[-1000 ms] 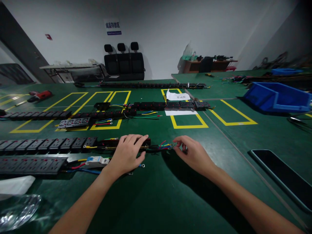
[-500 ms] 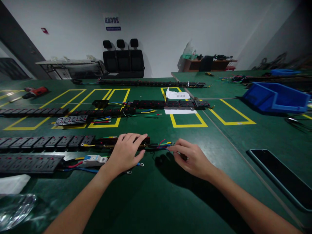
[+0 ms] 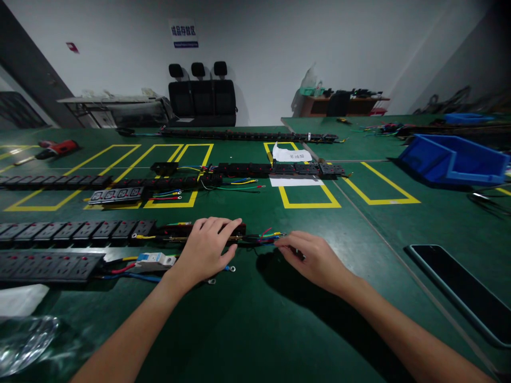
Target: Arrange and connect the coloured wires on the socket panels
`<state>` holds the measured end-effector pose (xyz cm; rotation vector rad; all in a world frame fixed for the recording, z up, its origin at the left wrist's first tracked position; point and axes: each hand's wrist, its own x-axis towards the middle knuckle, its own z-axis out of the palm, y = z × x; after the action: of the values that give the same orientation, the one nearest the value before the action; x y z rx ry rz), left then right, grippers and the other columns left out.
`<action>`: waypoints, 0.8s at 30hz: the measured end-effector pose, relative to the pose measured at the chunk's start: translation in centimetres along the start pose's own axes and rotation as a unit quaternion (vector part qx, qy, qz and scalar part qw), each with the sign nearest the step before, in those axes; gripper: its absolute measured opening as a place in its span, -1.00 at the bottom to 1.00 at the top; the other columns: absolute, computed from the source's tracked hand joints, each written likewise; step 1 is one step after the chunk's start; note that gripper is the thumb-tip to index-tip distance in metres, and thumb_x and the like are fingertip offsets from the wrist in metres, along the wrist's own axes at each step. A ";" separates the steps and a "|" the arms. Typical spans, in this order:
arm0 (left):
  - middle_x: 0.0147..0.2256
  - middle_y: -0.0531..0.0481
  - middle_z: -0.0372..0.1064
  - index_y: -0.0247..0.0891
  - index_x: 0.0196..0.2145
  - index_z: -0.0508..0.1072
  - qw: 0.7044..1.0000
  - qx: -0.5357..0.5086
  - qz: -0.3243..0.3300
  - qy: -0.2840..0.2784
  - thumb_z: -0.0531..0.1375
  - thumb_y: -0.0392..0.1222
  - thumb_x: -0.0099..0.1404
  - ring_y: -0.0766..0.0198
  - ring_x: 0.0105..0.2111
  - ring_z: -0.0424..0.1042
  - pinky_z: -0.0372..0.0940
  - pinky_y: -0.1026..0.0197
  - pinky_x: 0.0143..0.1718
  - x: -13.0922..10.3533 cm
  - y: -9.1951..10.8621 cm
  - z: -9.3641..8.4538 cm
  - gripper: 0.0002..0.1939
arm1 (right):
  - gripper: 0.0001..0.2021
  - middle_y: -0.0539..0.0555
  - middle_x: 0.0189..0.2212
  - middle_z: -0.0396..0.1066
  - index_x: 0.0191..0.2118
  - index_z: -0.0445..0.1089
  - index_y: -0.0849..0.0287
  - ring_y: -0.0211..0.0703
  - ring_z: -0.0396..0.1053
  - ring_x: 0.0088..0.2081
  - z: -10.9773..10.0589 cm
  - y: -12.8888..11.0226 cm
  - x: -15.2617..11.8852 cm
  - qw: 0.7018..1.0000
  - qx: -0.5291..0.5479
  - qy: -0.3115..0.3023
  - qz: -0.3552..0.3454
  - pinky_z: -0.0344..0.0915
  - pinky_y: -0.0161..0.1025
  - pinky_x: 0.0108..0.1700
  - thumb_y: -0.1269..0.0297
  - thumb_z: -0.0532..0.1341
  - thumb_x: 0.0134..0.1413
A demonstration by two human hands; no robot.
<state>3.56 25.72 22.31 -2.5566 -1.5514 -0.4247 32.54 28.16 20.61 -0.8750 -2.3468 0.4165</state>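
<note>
My left hand (image 3: 207,247) lies over the end of a black power strip (image 3: 171,233), fingers across its far side and thumb on the near side, holding it to the table. From that end a bundle of coloured wires (image 3: 259,238) runs right, with ring terminals at the tips. My right hand (image 3: 315,258) is closed in a pinch on the wire ends; the fingertips partly hide which wire it grips. Just nearer lies a second power strip (image 3: 51,267), with a grey-white circuit breaker (image 3: 155,260) and thick red and blue wires beside my left wrist.
More socket strips (image 3: 271,169) lie across the green table (image 3: 247,330) with yellow tape outlines. A phone (image 3: 459,292) and a blue bin (image 3: 451,159) are at right. A red-black power drill (image 3: 58,150) lies far left, clear plastic (image 3: 27,343) at near left.
My right thumb has drawn in toward the fingers at the wire ends, narrowing the gap in the hand. My left hand stays in place on the strip.
</note>
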 end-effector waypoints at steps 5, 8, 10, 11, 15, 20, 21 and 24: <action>0.09 -0.15 0.41 -0.17 0.30 0.28 1.000 0.001 -0.002 -0.007 0.20 -0.15 0.39 -0.03 0.07 0.37 0.19 -0.10 0.07 0.0 0.0 -0.1 -0.45 | -0.78 0.09 -0.30 0.52 -0.13 0.53 0.13 -0.16 0.46 -0.30 0.1 0.1 0.0 0.999 -0.023 -0.042 -0.003 0.34 -0.24 -0.28 0.42 0.12 0.32; 0.09 -0.16 0.41 -0.17 0.30 0.28 1.000 0.001 -0.001 -0.009 0.19 -0.16 0.39 -0.04 0.07 0.37 0.18 -0.10 0.07 0.0 0.1 -0.2 -0.45 | -0.77 0.09 -0.29 0.53 -0.12 0.55 0.12 -0.14 0.47 -0.28 0.4 0.2 0.0 0.996 -0.049 -0.077 0.004 0.34 -0.22 -0.25 0.44 0.13 0.30; 0.09 -0.16 0.41 -0.16 0.30 0.27 1.000 0.001 -0.001 -0.008 0.19 -0.16 0.39 -0.04 0.07 0.37 0.18 -0.10 0.07 0.0 0.1 -0.1 -0.45 | -0.77 0.08 -0.28 0.52 -0.12 0.53 0.12 -0.13 0.47 -0.26 0.4 0.2 0.0 0.994 -0.058 -0.088 0.016 0.33 -0.21 -0.24 0.43 0.13 0.31; 0.09 -0.15 0.41 -0.16 0.30 0.27 1.000 0.000 -0.002 -0.008 0.19 -0.16 0.39 -0.03 0.07 0.37 0.18 -0.10 0.07 0.0 0.1 -0.1 -0.45 | -0.79 0.07 -0.28 0.52 -0.13 0.52 0.12 -0.14 0.47 -0.27 0.4 0.1 0.0 0.994 -0.062 -0.088 0.025 0.32 -0.21 -0.25 0.41 0.12 0.33; 0.09 -0.15 0.41 -0.17 0.30 0.27 1.000 -0.001 -0.003 -0.008 0.20 -0.17 0.39 -0.03 0.07 0.37 0.19 -0.10 0.07 0.0 0.0 0.0 -0.45 | -0.76 0.06 -0.28 0.47 0.07 0.43 0.10 -0.15 0.44 -0.33 0.1 -0.2 0.0 0.994 -0.071 -0.050 0.066 0.28 -0.22 -0.31 0.26 0.14 0.37; 0.08 -0.15 0.42 -0.18 0.29 0.30 1.000 -0.005 -0.001 0.001 0.20 -0.17 0.38 -0.03 0.06 0.38 0.20 -0.10 0.07 0.0 0.1 0.0 -0.46 | -0.33 0.13 -0.13 0.42 0.47 -0.01 0.05 -0.11 0.42 -0.32 0.2 -0.7 0.0 0.993 -0.084 -0.035 0.069 0.29 -0.18 -0.33 0.13 0.17 0.34; 0.08 -0.15 0.42 -0.18 0.29 0.30 1.000 -0.005 -0.001 0.002 0.20 -0.17 0.38 -0.03 0.06 0.38 0.20 -0.10 0.07 0.0 0.1 0.0 -0.46 | -0.30 0.14 -0.12 0.41 0.48 -0.05 0.05 -0.10 0.43 -0.31 0.4 -0.7 0.0 0.993 -0.083 -0.044 0.069 0.30 -0.18 -0.33 0.11 0.17 0.33; 0.08 -0.15 0.42 -0.18 0.29 0.30 1.000 -0.004 -0.003 0.002 0.20 -0.17 0.38 -0.03 0.06 0.38 0.20 -0.10 0.07 0.1 0.1 0.0 -0.46 | -0.32 0.16 -0.08 0.39 0.47 -0.02 0.03 -0.09 0.44 -0.27 0.6 -1.0 0.0 0.993 -0.066 -0.069 0.064 0.31 -0.17 -0.30 0.11 0.17 0.33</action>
<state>3.67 25.71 22.37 -2.5561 -1.5593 -0.4356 31.67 27.35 20.58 -1.0953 -2.4741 0.3891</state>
